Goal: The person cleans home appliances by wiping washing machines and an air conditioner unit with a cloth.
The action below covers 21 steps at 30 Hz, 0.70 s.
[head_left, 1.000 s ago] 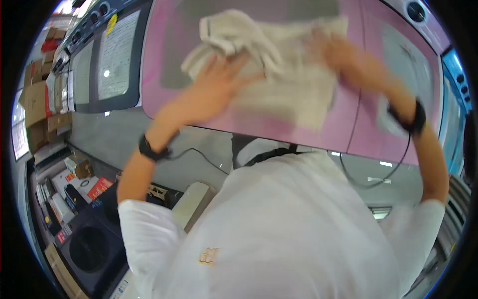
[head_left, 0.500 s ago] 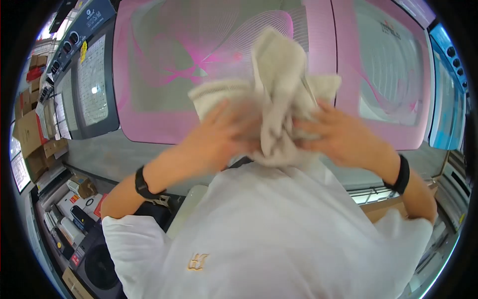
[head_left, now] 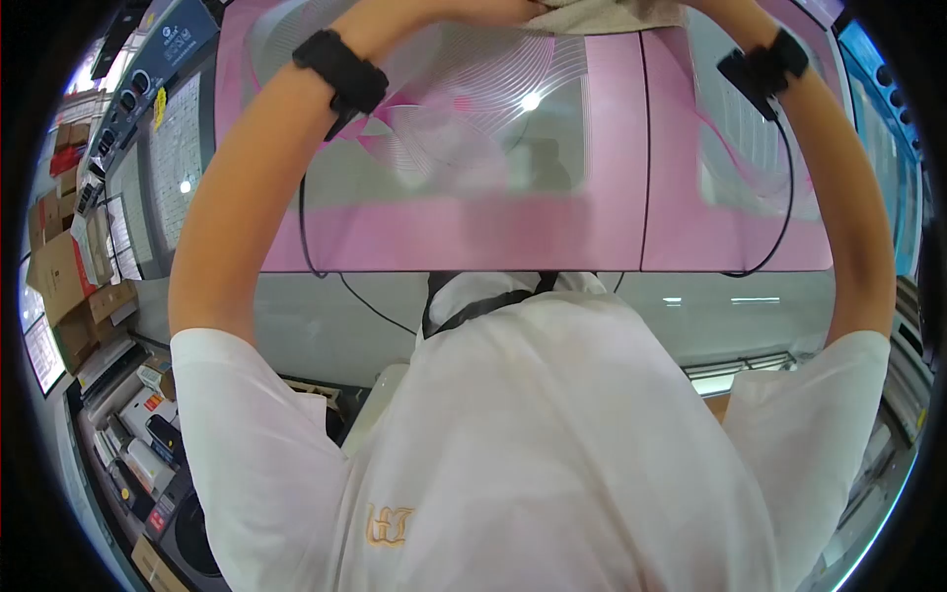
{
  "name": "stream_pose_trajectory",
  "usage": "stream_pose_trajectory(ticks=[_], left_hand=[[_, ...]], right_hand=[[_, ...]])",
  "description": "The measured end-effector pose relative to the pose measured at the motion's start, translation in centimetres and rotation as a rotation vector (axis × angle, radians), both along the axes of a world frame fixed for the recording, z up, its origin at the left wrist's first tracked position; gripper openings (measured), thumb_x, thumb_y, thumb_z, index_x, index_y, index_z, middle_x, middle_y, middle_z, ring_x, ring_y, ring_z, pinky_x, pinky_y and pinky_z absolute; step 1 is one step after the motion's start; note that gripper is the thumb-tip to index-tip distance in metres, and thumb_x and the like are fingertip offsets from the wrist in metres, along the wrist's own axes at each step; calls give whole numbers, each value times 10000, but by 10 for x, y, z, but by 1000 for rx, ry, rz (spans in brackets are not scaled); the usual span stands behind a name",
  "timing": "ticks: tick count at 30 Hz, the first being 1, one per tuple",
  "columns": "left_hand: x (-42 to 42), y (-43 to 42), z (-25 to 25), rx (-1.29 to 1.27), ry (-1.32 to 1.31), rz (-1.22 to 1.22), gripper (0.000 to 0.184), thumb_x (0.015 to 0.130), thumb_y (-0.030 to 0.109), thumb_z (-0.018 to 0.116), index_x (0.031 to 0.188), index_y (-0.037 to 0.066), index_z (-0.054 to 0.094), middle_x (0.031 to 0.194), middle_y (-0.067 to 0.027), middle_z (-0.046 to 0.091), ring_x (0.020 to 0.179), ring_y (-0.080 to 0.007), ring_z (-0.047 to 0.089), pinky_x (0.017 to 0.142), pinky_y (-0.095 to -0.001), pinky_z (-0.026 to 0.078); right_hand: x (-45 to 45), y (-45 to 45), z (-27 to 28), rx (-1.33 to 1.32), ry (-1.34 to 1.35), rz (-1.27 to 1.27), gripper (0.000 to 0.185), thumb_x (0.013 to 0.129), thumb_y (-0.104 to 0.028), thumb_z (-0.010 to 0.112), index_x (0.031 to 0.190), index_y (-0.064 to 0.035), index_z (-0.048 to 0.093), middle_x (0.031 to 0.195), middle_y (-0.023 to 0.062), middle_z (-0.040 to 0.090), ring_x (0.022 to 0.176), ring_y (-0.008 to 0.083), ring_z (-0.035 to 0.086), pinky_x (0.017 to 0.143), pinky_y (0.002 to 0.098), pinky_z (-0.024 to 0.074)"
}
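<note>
The beige cloth (head_left: pixel 614 16) shows at the top edge of the view, over the far part of the pink machine lid (head_left: pixel 473 229). My left hand (head_left: pixel 498 10) reaches the left end of the cloth, and only a sliver of it shows, so its fingers cannot be made out. On the other side, my right arm stretches up past the right end of the cloth, with the hand itself beyond the top edge. Most of the cloth is also cut off. Both wrists wear black bands with dark cables.
A dark-framed machine (head_left: pixel 178 148) stands at the left, with cardboard boxes (head_left: pixel 54 266) beyond it. At the right is a blue machine (head_left: pixel 878 148). Boxes and a black speaker (head_left: pixel 194 533) lie at the lower left. A cable (head_left: pixel 789 197) hangs over the lid's front edge.
Both hands have moved from near my body to the far side of the lid, and the cloth has gone with them. Earlier it was bunched between the hands.
</note>
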<state>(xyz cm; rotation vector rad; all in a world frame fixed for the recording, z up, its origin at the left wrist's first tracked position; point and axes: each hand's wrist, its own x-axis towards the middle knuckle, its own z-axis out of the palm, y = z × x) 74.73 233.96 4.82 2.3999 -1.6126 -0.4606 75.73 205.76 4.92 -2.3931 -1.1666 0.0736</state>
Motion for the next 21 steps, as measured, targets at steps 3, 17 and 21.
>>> stream_pose_trajectory(ticks=[3,17,21], left_hand=[[-71,16,43,143,-124,11,441,879,85,597,1319,102,618,1435,-235,468,1375,-441,395,1163,-573,285],[-142,98,7,-177,-172,288,479,904,91,592,1333,289,675,1561,-103,450,1496,-379,318,1234,-637,205],[-175,119,-14,-245,-287,607,440,902,82,576,1306,213,692,1527,-184,468,1464,-441,355,1201,-645,261]], right_hand=[[-76,21,27,-115,72,-138,298,894,-65,575,1166,37,645,1272,268,643,1156,394,624,989,421,494],[-111,56,24,-109,211,9,440,890,-25,617,1318,-100,684,1494,172,515,1438,410,404,1267,515,138],[-87,146,18,-36,262,214,391,848,32,629,1219,-58,714,1471,195,529,1403,403,427,1209,503,227]])
